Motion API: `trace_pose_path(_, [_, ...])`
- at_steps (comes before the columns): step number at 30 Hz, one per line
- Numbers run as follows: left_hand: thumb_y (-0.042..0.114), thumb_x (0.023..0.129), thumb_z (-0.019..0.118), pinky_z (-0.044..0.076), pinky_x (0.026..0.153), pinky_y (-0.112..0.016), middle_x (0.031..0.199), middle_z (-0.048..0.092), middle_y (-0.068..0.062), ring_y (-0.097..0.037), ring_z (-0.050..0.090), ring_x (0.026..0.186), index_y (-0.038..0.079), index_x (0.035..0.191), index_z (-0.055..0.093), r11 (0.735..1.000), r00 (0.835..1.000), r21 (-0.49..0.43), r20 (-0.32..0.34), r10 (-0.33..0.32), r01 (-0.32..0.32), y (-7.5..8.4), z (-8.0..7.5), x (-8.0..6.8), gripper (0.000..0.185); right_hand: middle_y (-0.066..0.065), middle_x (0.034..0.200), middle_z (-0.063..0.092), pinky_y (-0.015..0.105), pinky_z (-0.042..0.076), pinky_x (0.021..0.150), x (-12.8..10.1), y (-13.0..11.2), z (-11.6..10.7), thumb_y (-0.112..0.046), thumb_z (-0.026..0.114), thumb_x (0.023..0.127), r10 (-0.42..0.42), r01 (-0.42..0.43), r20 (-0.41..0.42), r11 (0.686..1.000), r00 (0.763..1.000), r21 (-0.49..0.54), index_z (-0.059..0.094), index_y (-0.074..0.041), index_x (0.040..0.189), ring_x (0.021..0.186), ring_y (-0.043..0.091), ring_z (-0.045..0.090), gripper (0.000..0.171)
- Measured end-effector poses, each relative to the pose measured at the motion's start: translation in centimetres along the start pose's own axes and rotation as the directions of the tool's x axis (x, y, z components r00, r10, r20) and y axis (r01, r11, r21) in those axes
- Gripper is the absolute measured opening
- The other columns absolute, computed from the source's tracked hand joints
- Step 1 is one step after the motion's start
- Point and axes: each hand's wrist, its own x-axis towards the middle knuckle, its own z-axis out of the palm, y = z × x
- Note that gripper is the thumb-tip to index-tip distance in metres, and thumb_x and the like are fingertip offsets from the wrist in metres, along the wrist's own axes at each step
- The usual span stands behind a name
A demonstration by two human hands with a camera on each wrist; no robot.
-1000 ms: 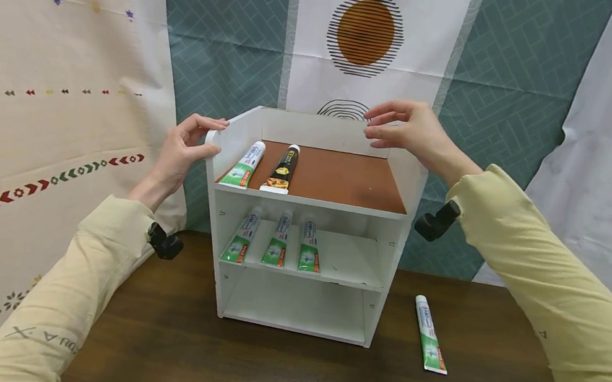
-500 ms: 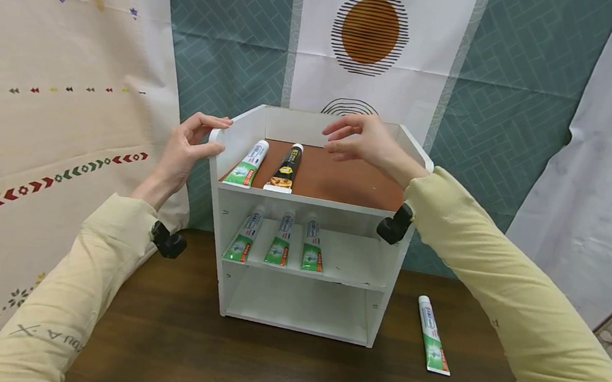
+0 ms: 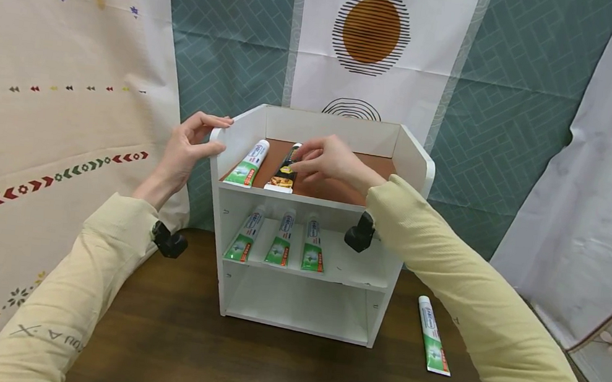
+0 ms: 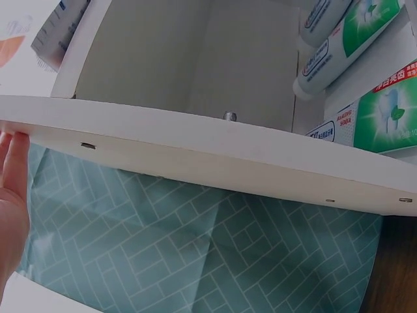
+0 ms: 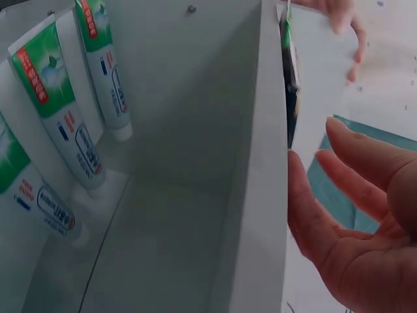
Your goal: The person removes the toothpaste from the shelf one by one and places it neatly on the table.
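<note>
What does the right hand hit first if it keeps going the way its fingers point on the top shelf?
Most likely the black toothpaste tube: the right hand points left with its fingertips at or on that tube. Contact is unclear. The green-and-white tube lies beyond.

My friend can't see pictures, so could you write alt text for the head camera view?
A person's right hand reaches onto the top shelf of a small white shelf unit, fingers on a black tube beside a green toothpaste tube, while the left hand holds the unit's left wall. Three more green tubes lie on the middle shelf, another tube on the table.
</note>
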Motion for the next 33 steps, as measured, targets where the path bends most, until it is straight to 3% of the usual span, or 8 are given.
trace_pose_path(5, [-0.008,0.077,0.06,0.039,0.084,-0.031,0.118,0.054,-0.011,-0.022,0.04,0.119,0.003,0.101,0.061,1.0,1.0,0.0,0.005,0.009,-0.009,-0.1,0.2,0.1,0.027,0.017,0.09,0.063,0.03,0.05,0.064,0.4,0.0,0.7,-0.009,0.065,0.083,0.022,-0.019,0.038,0.998,0.999,-0.059,0.062,0.003,0.106,0.074,0.024,0.061,0.026])
trace_pose_path(11, [-0.008,0.077,0.06,0.038,0.085,-0.031,0.118,0.054,-0.011,-0.022,0.04,0.12,0.003,0.101,0.061,1.0,1.0,-0.017,0.013,0.009,-0.009,-0.1,0.4,0.2,0.027,0.012,0.099,0.057,0.029,0.05,0.063,0.7,-0.4,1.0,-0.01,0.065,0.083,0.082,-0.08,0.017,0.989,0.996,-0.125,0.065,0.0,0.105,0.071,0.022,0.061,0.024])
trace_pose_path(23, [-0.01,0.077,0.059,0.039,0.083,-0.029,0.118,0.054,-0.012,-0.022,0.04,0.119,0.002,0.1,0.061,0.999,1.0,-0.029,0.012,0.016,-0.015,-0.2,0.0,0.0,0.027,0.015,0.092,0.058,0.031,0.05,0.062,1.4,-2.2,2.3,-0.001,0.064,0.081,0.242,-0.242,-0.006,0.97,0.97,-0.002,0.061,0.003,0.101,0.069,0.023,0.057,0.02])
trace_pose_path(28, [-0.01,0.077,0.059,0.04,0.083,-0.029,0.118,0.054,-0.012,-0.023,0.041,0.118,0.002,0.1,0.062,0.999,1.0,-0.037,0.009,0.017,-0.017,-0.3,0.0,0.0,0.026,0.014,0.091,0.058,0.028,0.05,0.061,1.6,-2.2,2.1,0.0,0.063,0.083,0.26,-0.26,0.019,0.965,0.965,0.033,0.061,0.003,0.103,0.064,0.017,0.054,0.021])
trace_pose_path(33, [-0.009,0.077,0.059,0.04,0.083,-0.029,0.117,0.054,-0.012,-0.023,0.041,0.118,0.002,0.1,0.062,0.999,1.0,-0.045,0.004,0.012,-0.012,-0.3,0.1,0.0,0.025,0.013,0.086,0.059,0.023,0.045,0.052,1.6,-1.2,1.2,-0.001,0.063,0.083,0.264,-0.268,0.049,0.959,0.963,0.096,0.062,0.002,0.103,0.051,0.014,0.046,0.021])
